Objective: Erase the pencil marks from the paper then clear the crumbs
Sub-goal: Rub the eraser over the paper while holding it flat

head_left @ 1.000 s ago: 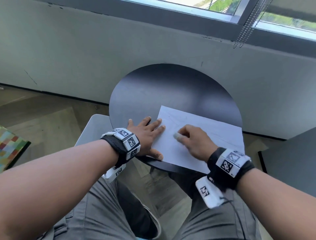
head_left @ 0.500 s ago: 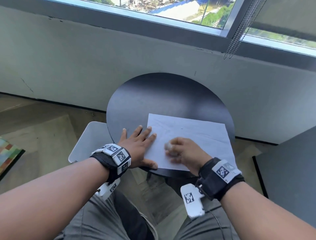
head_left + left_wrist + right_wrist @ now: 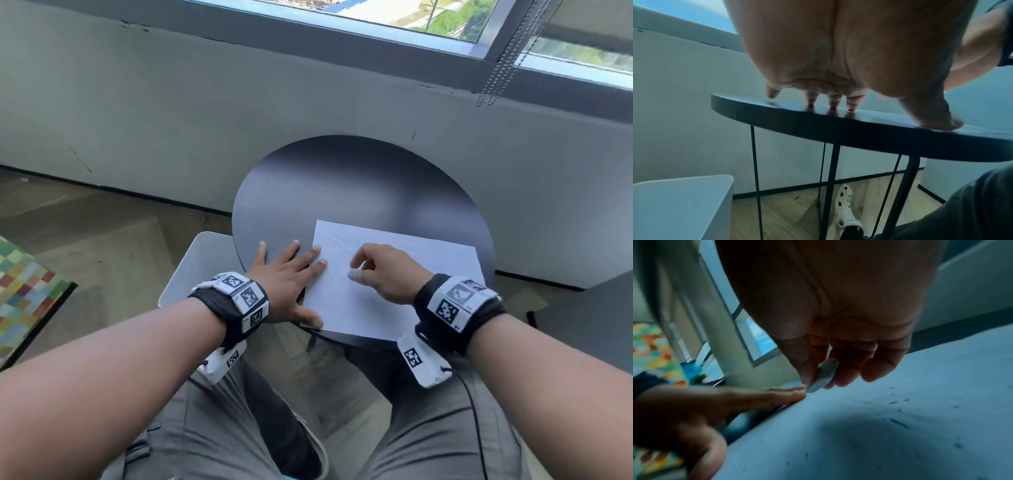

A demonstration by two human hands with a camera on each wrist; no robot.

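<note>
Right hand point(image 3: 385, 274): we see it curled, thumb and fingers pinching a small white eraser point(image 3: 823, 375); the eraser's lower tip sits at or just above the sheet, contact not certain. It is over the left-central part of the paper point(image 3: 394, 301).

Left hand point(image 3: 286, 284): we note fingers straight and spread, lying flat; two fingertips point(image 3: 317, 248) lie on the paper's left edge, the thumb on its near left corner, the rest of the hand on the bare table top.

Paper: white sheet on the near right part of the round black table point(image 3: 342, 185), its near edge running close to the table's near rim. Faint pencil marks show near the left edge in the head view.

Crumbs point(image 3: 899, 422): we count dark specks and short strokes scattered on the sheet to the right of the eraser.

Open room: the far half of the table top lies bare beyond the sheet's far edge.

Surrounds: grey wall point(image 3: 171, 120) behind the table, a white stool point(image 3: 198, 267) just beside its left rim.
</note>
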